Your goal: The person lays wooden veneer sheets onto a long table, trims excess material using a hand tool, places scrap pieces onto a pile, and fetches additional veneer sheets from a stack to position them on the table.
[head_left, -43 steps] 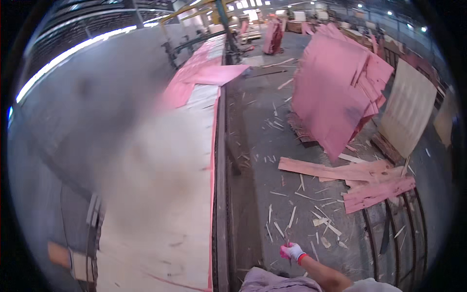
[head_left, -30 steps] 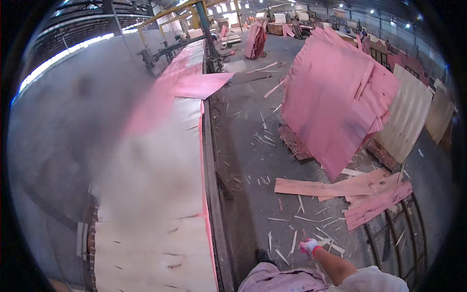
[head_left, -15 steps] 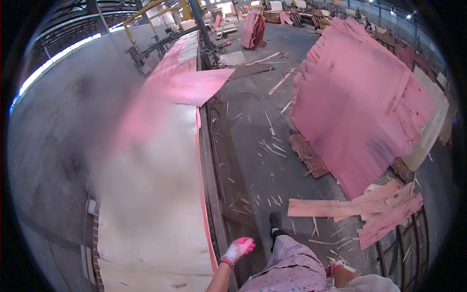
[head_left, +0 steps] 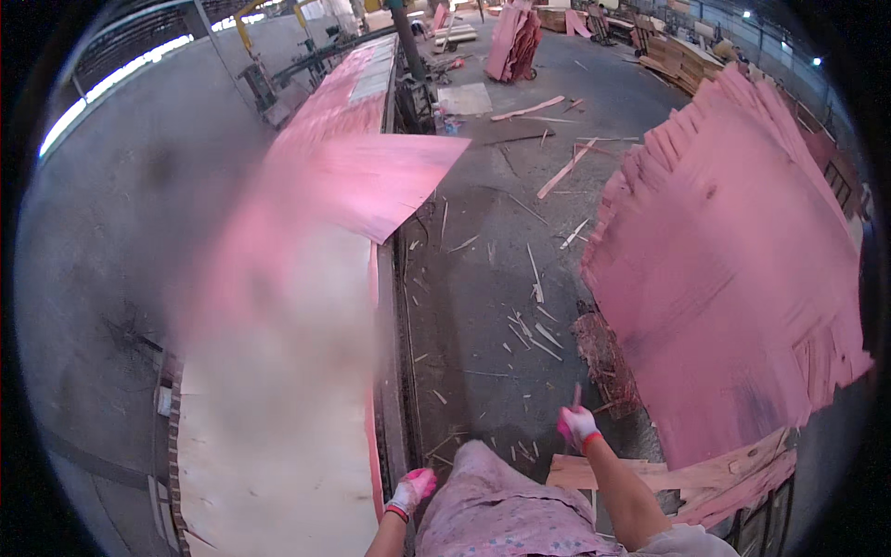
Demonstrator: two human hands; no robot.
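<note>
My left hand [head_left: 411,489] wears a pink and white glove and hangs low beside the edge of the long pale veneer sheet [head_left: 278,418], holding nothing that I can see. My right hand [head_left: 577,425], gloved the same way, is raised over the floor with its fingers curled; a thin pink sliver [head_left: 576,396] sticks up from it. A big stack of pink veneer sheets [head_left: 733,269] lies just to the right of that hand. A pink sheet [head_left: 371,181] lies skewed across the long line further ahead.
Wood splinters and strips [head_left: 534,325] litter the concrete floor between the line and the stack. Loose pink boards [head_left: 687,478] lie at my lower right. More stacks [head_left: 515,37] and machinery [head_left: 269,88] stand far ahead. My patterned pink clothing [head_left: 501,515] fills the bottom.
The view has swung and I have moved nearer the big pink stack. My right hand has risen from the bottom edge into view, and my left hand has dropped lower by the sheet's edge.
</note>
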